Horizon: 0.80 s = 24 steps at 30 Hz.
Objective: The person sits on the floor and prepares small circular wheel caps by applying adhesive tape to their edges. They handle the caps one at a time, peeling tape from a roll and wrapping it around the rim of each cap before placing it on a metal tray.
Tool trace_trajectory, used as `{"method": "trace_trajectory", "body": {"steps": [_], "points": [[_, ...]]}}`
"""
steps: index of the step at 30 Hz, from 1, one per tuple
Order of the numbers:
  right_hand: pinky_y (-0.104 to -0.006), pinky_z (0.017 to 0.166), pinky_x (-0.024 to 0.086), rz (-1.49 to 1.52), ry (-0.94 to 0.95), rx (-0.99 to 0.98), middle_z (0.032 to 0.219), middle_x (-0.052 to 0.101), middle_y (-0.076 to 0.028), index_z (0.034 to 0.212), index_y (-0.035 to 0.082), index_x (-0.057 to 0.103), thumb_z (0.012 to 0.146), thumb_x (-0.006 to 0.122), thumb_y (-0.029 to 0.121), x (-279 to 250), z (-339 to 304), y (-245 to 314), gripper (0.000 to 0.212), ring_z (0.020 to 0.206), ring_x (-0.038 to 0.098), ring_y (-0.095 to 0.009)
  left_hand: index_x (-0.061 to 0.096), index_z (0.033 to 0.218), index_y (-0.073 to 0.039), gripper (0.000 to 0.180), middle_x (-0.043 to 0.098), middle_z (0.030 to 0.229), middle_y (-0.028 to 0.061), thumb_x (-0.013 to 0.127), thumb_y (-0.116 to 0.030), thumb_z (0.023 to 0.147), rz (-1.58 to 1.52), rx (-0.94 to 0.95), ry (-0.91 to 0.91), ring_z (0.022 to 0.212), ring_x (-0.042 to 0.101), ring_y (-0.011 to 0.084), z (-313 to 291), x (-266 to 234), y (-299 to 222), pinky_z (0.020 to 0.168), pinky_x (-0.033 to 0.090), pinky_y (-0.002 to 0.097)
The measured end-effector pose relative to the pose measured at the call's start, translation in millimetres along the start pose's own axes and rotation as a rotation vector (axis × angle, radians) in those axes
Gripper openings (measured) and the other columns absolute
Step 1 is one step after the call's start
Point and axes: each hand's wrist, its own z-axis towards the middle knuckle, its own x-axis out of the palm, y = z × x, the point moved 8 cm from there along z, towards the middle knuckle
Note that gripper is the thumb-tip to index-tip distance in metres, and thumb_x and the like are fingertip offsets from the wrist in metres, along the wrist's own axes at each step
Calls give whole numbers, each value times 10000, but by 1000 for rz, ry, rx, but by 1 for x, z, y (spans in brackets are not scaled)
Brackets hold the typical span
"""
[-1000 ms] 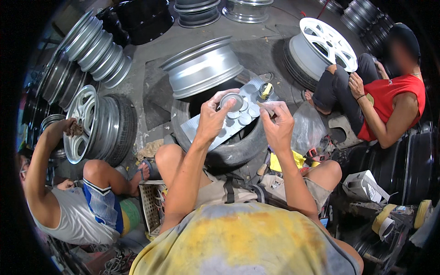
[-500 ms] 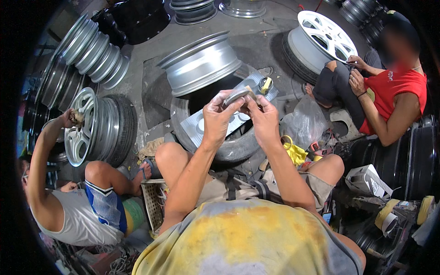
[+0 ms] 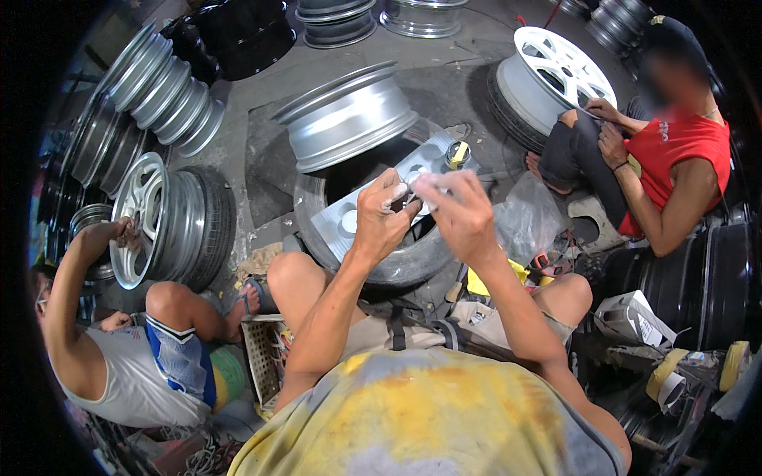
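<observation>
My left hand (image 3: 382,213) and my right hand (image 3: 459,211) are raised close together over a silver alloy wheel (image 3: 349,220) that lies flat on a black tyre (image 3: 397,266). Between the fingers of both hands is a small pale piece (image 3: 415,193), too small and hidden to name. A small can with a yellow band (image 3: 456,154) stands at the wheel's far edge. My knees sit either side of the tyre.
A silver rim (image 3: 343,119) lies beyond the tyre. On the left a person works on a wheel in a tyre (image 3: 163,222); on the right a person in red works on a white wheel (image 3: 552,67). Stacked rims (image 3: 155,91), a plastic bag (image 3: 524,222), tape rolls (image 3: 663,377).
My hands have lifted off the wheel face and come together, nearer to me, now pinching the small pale piece between them. The person on the left keeps a hand on the wheel.
</observation>
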Motion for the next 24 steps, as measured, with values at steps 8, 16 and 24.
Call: {"method": "trace_trajectory", "body": {"steps": [8,16,24], "points": [[-317,840,526,456,71,640,973,730,-80,1117,37,778,856,746,12,14,-28,-51,263,886,660,-208,720,855,31,101,498,717,50,769,34,766,-11,-49,79,642,473,147,0,9,5,568,369,304],[-352,820,582,391,127,460,992,732,-83,1066,4,734,886,729,4,18,-24,-49,180,871,718,-249,604,821,18,188,548,772,-15,790,-8,804,-134,-230,104,657,451,66,-4,14,26,582,383,252],[-279,793,581,1099,-127,1034,1014,734,-81,1114,-62,707,1017,671,114,48,-58,-55,204,849,699,-132,781,965,-4,120,631,898,36,800,1,846,-410,-189,-8,829,612,117,1,6,16,702,480,259]]}}
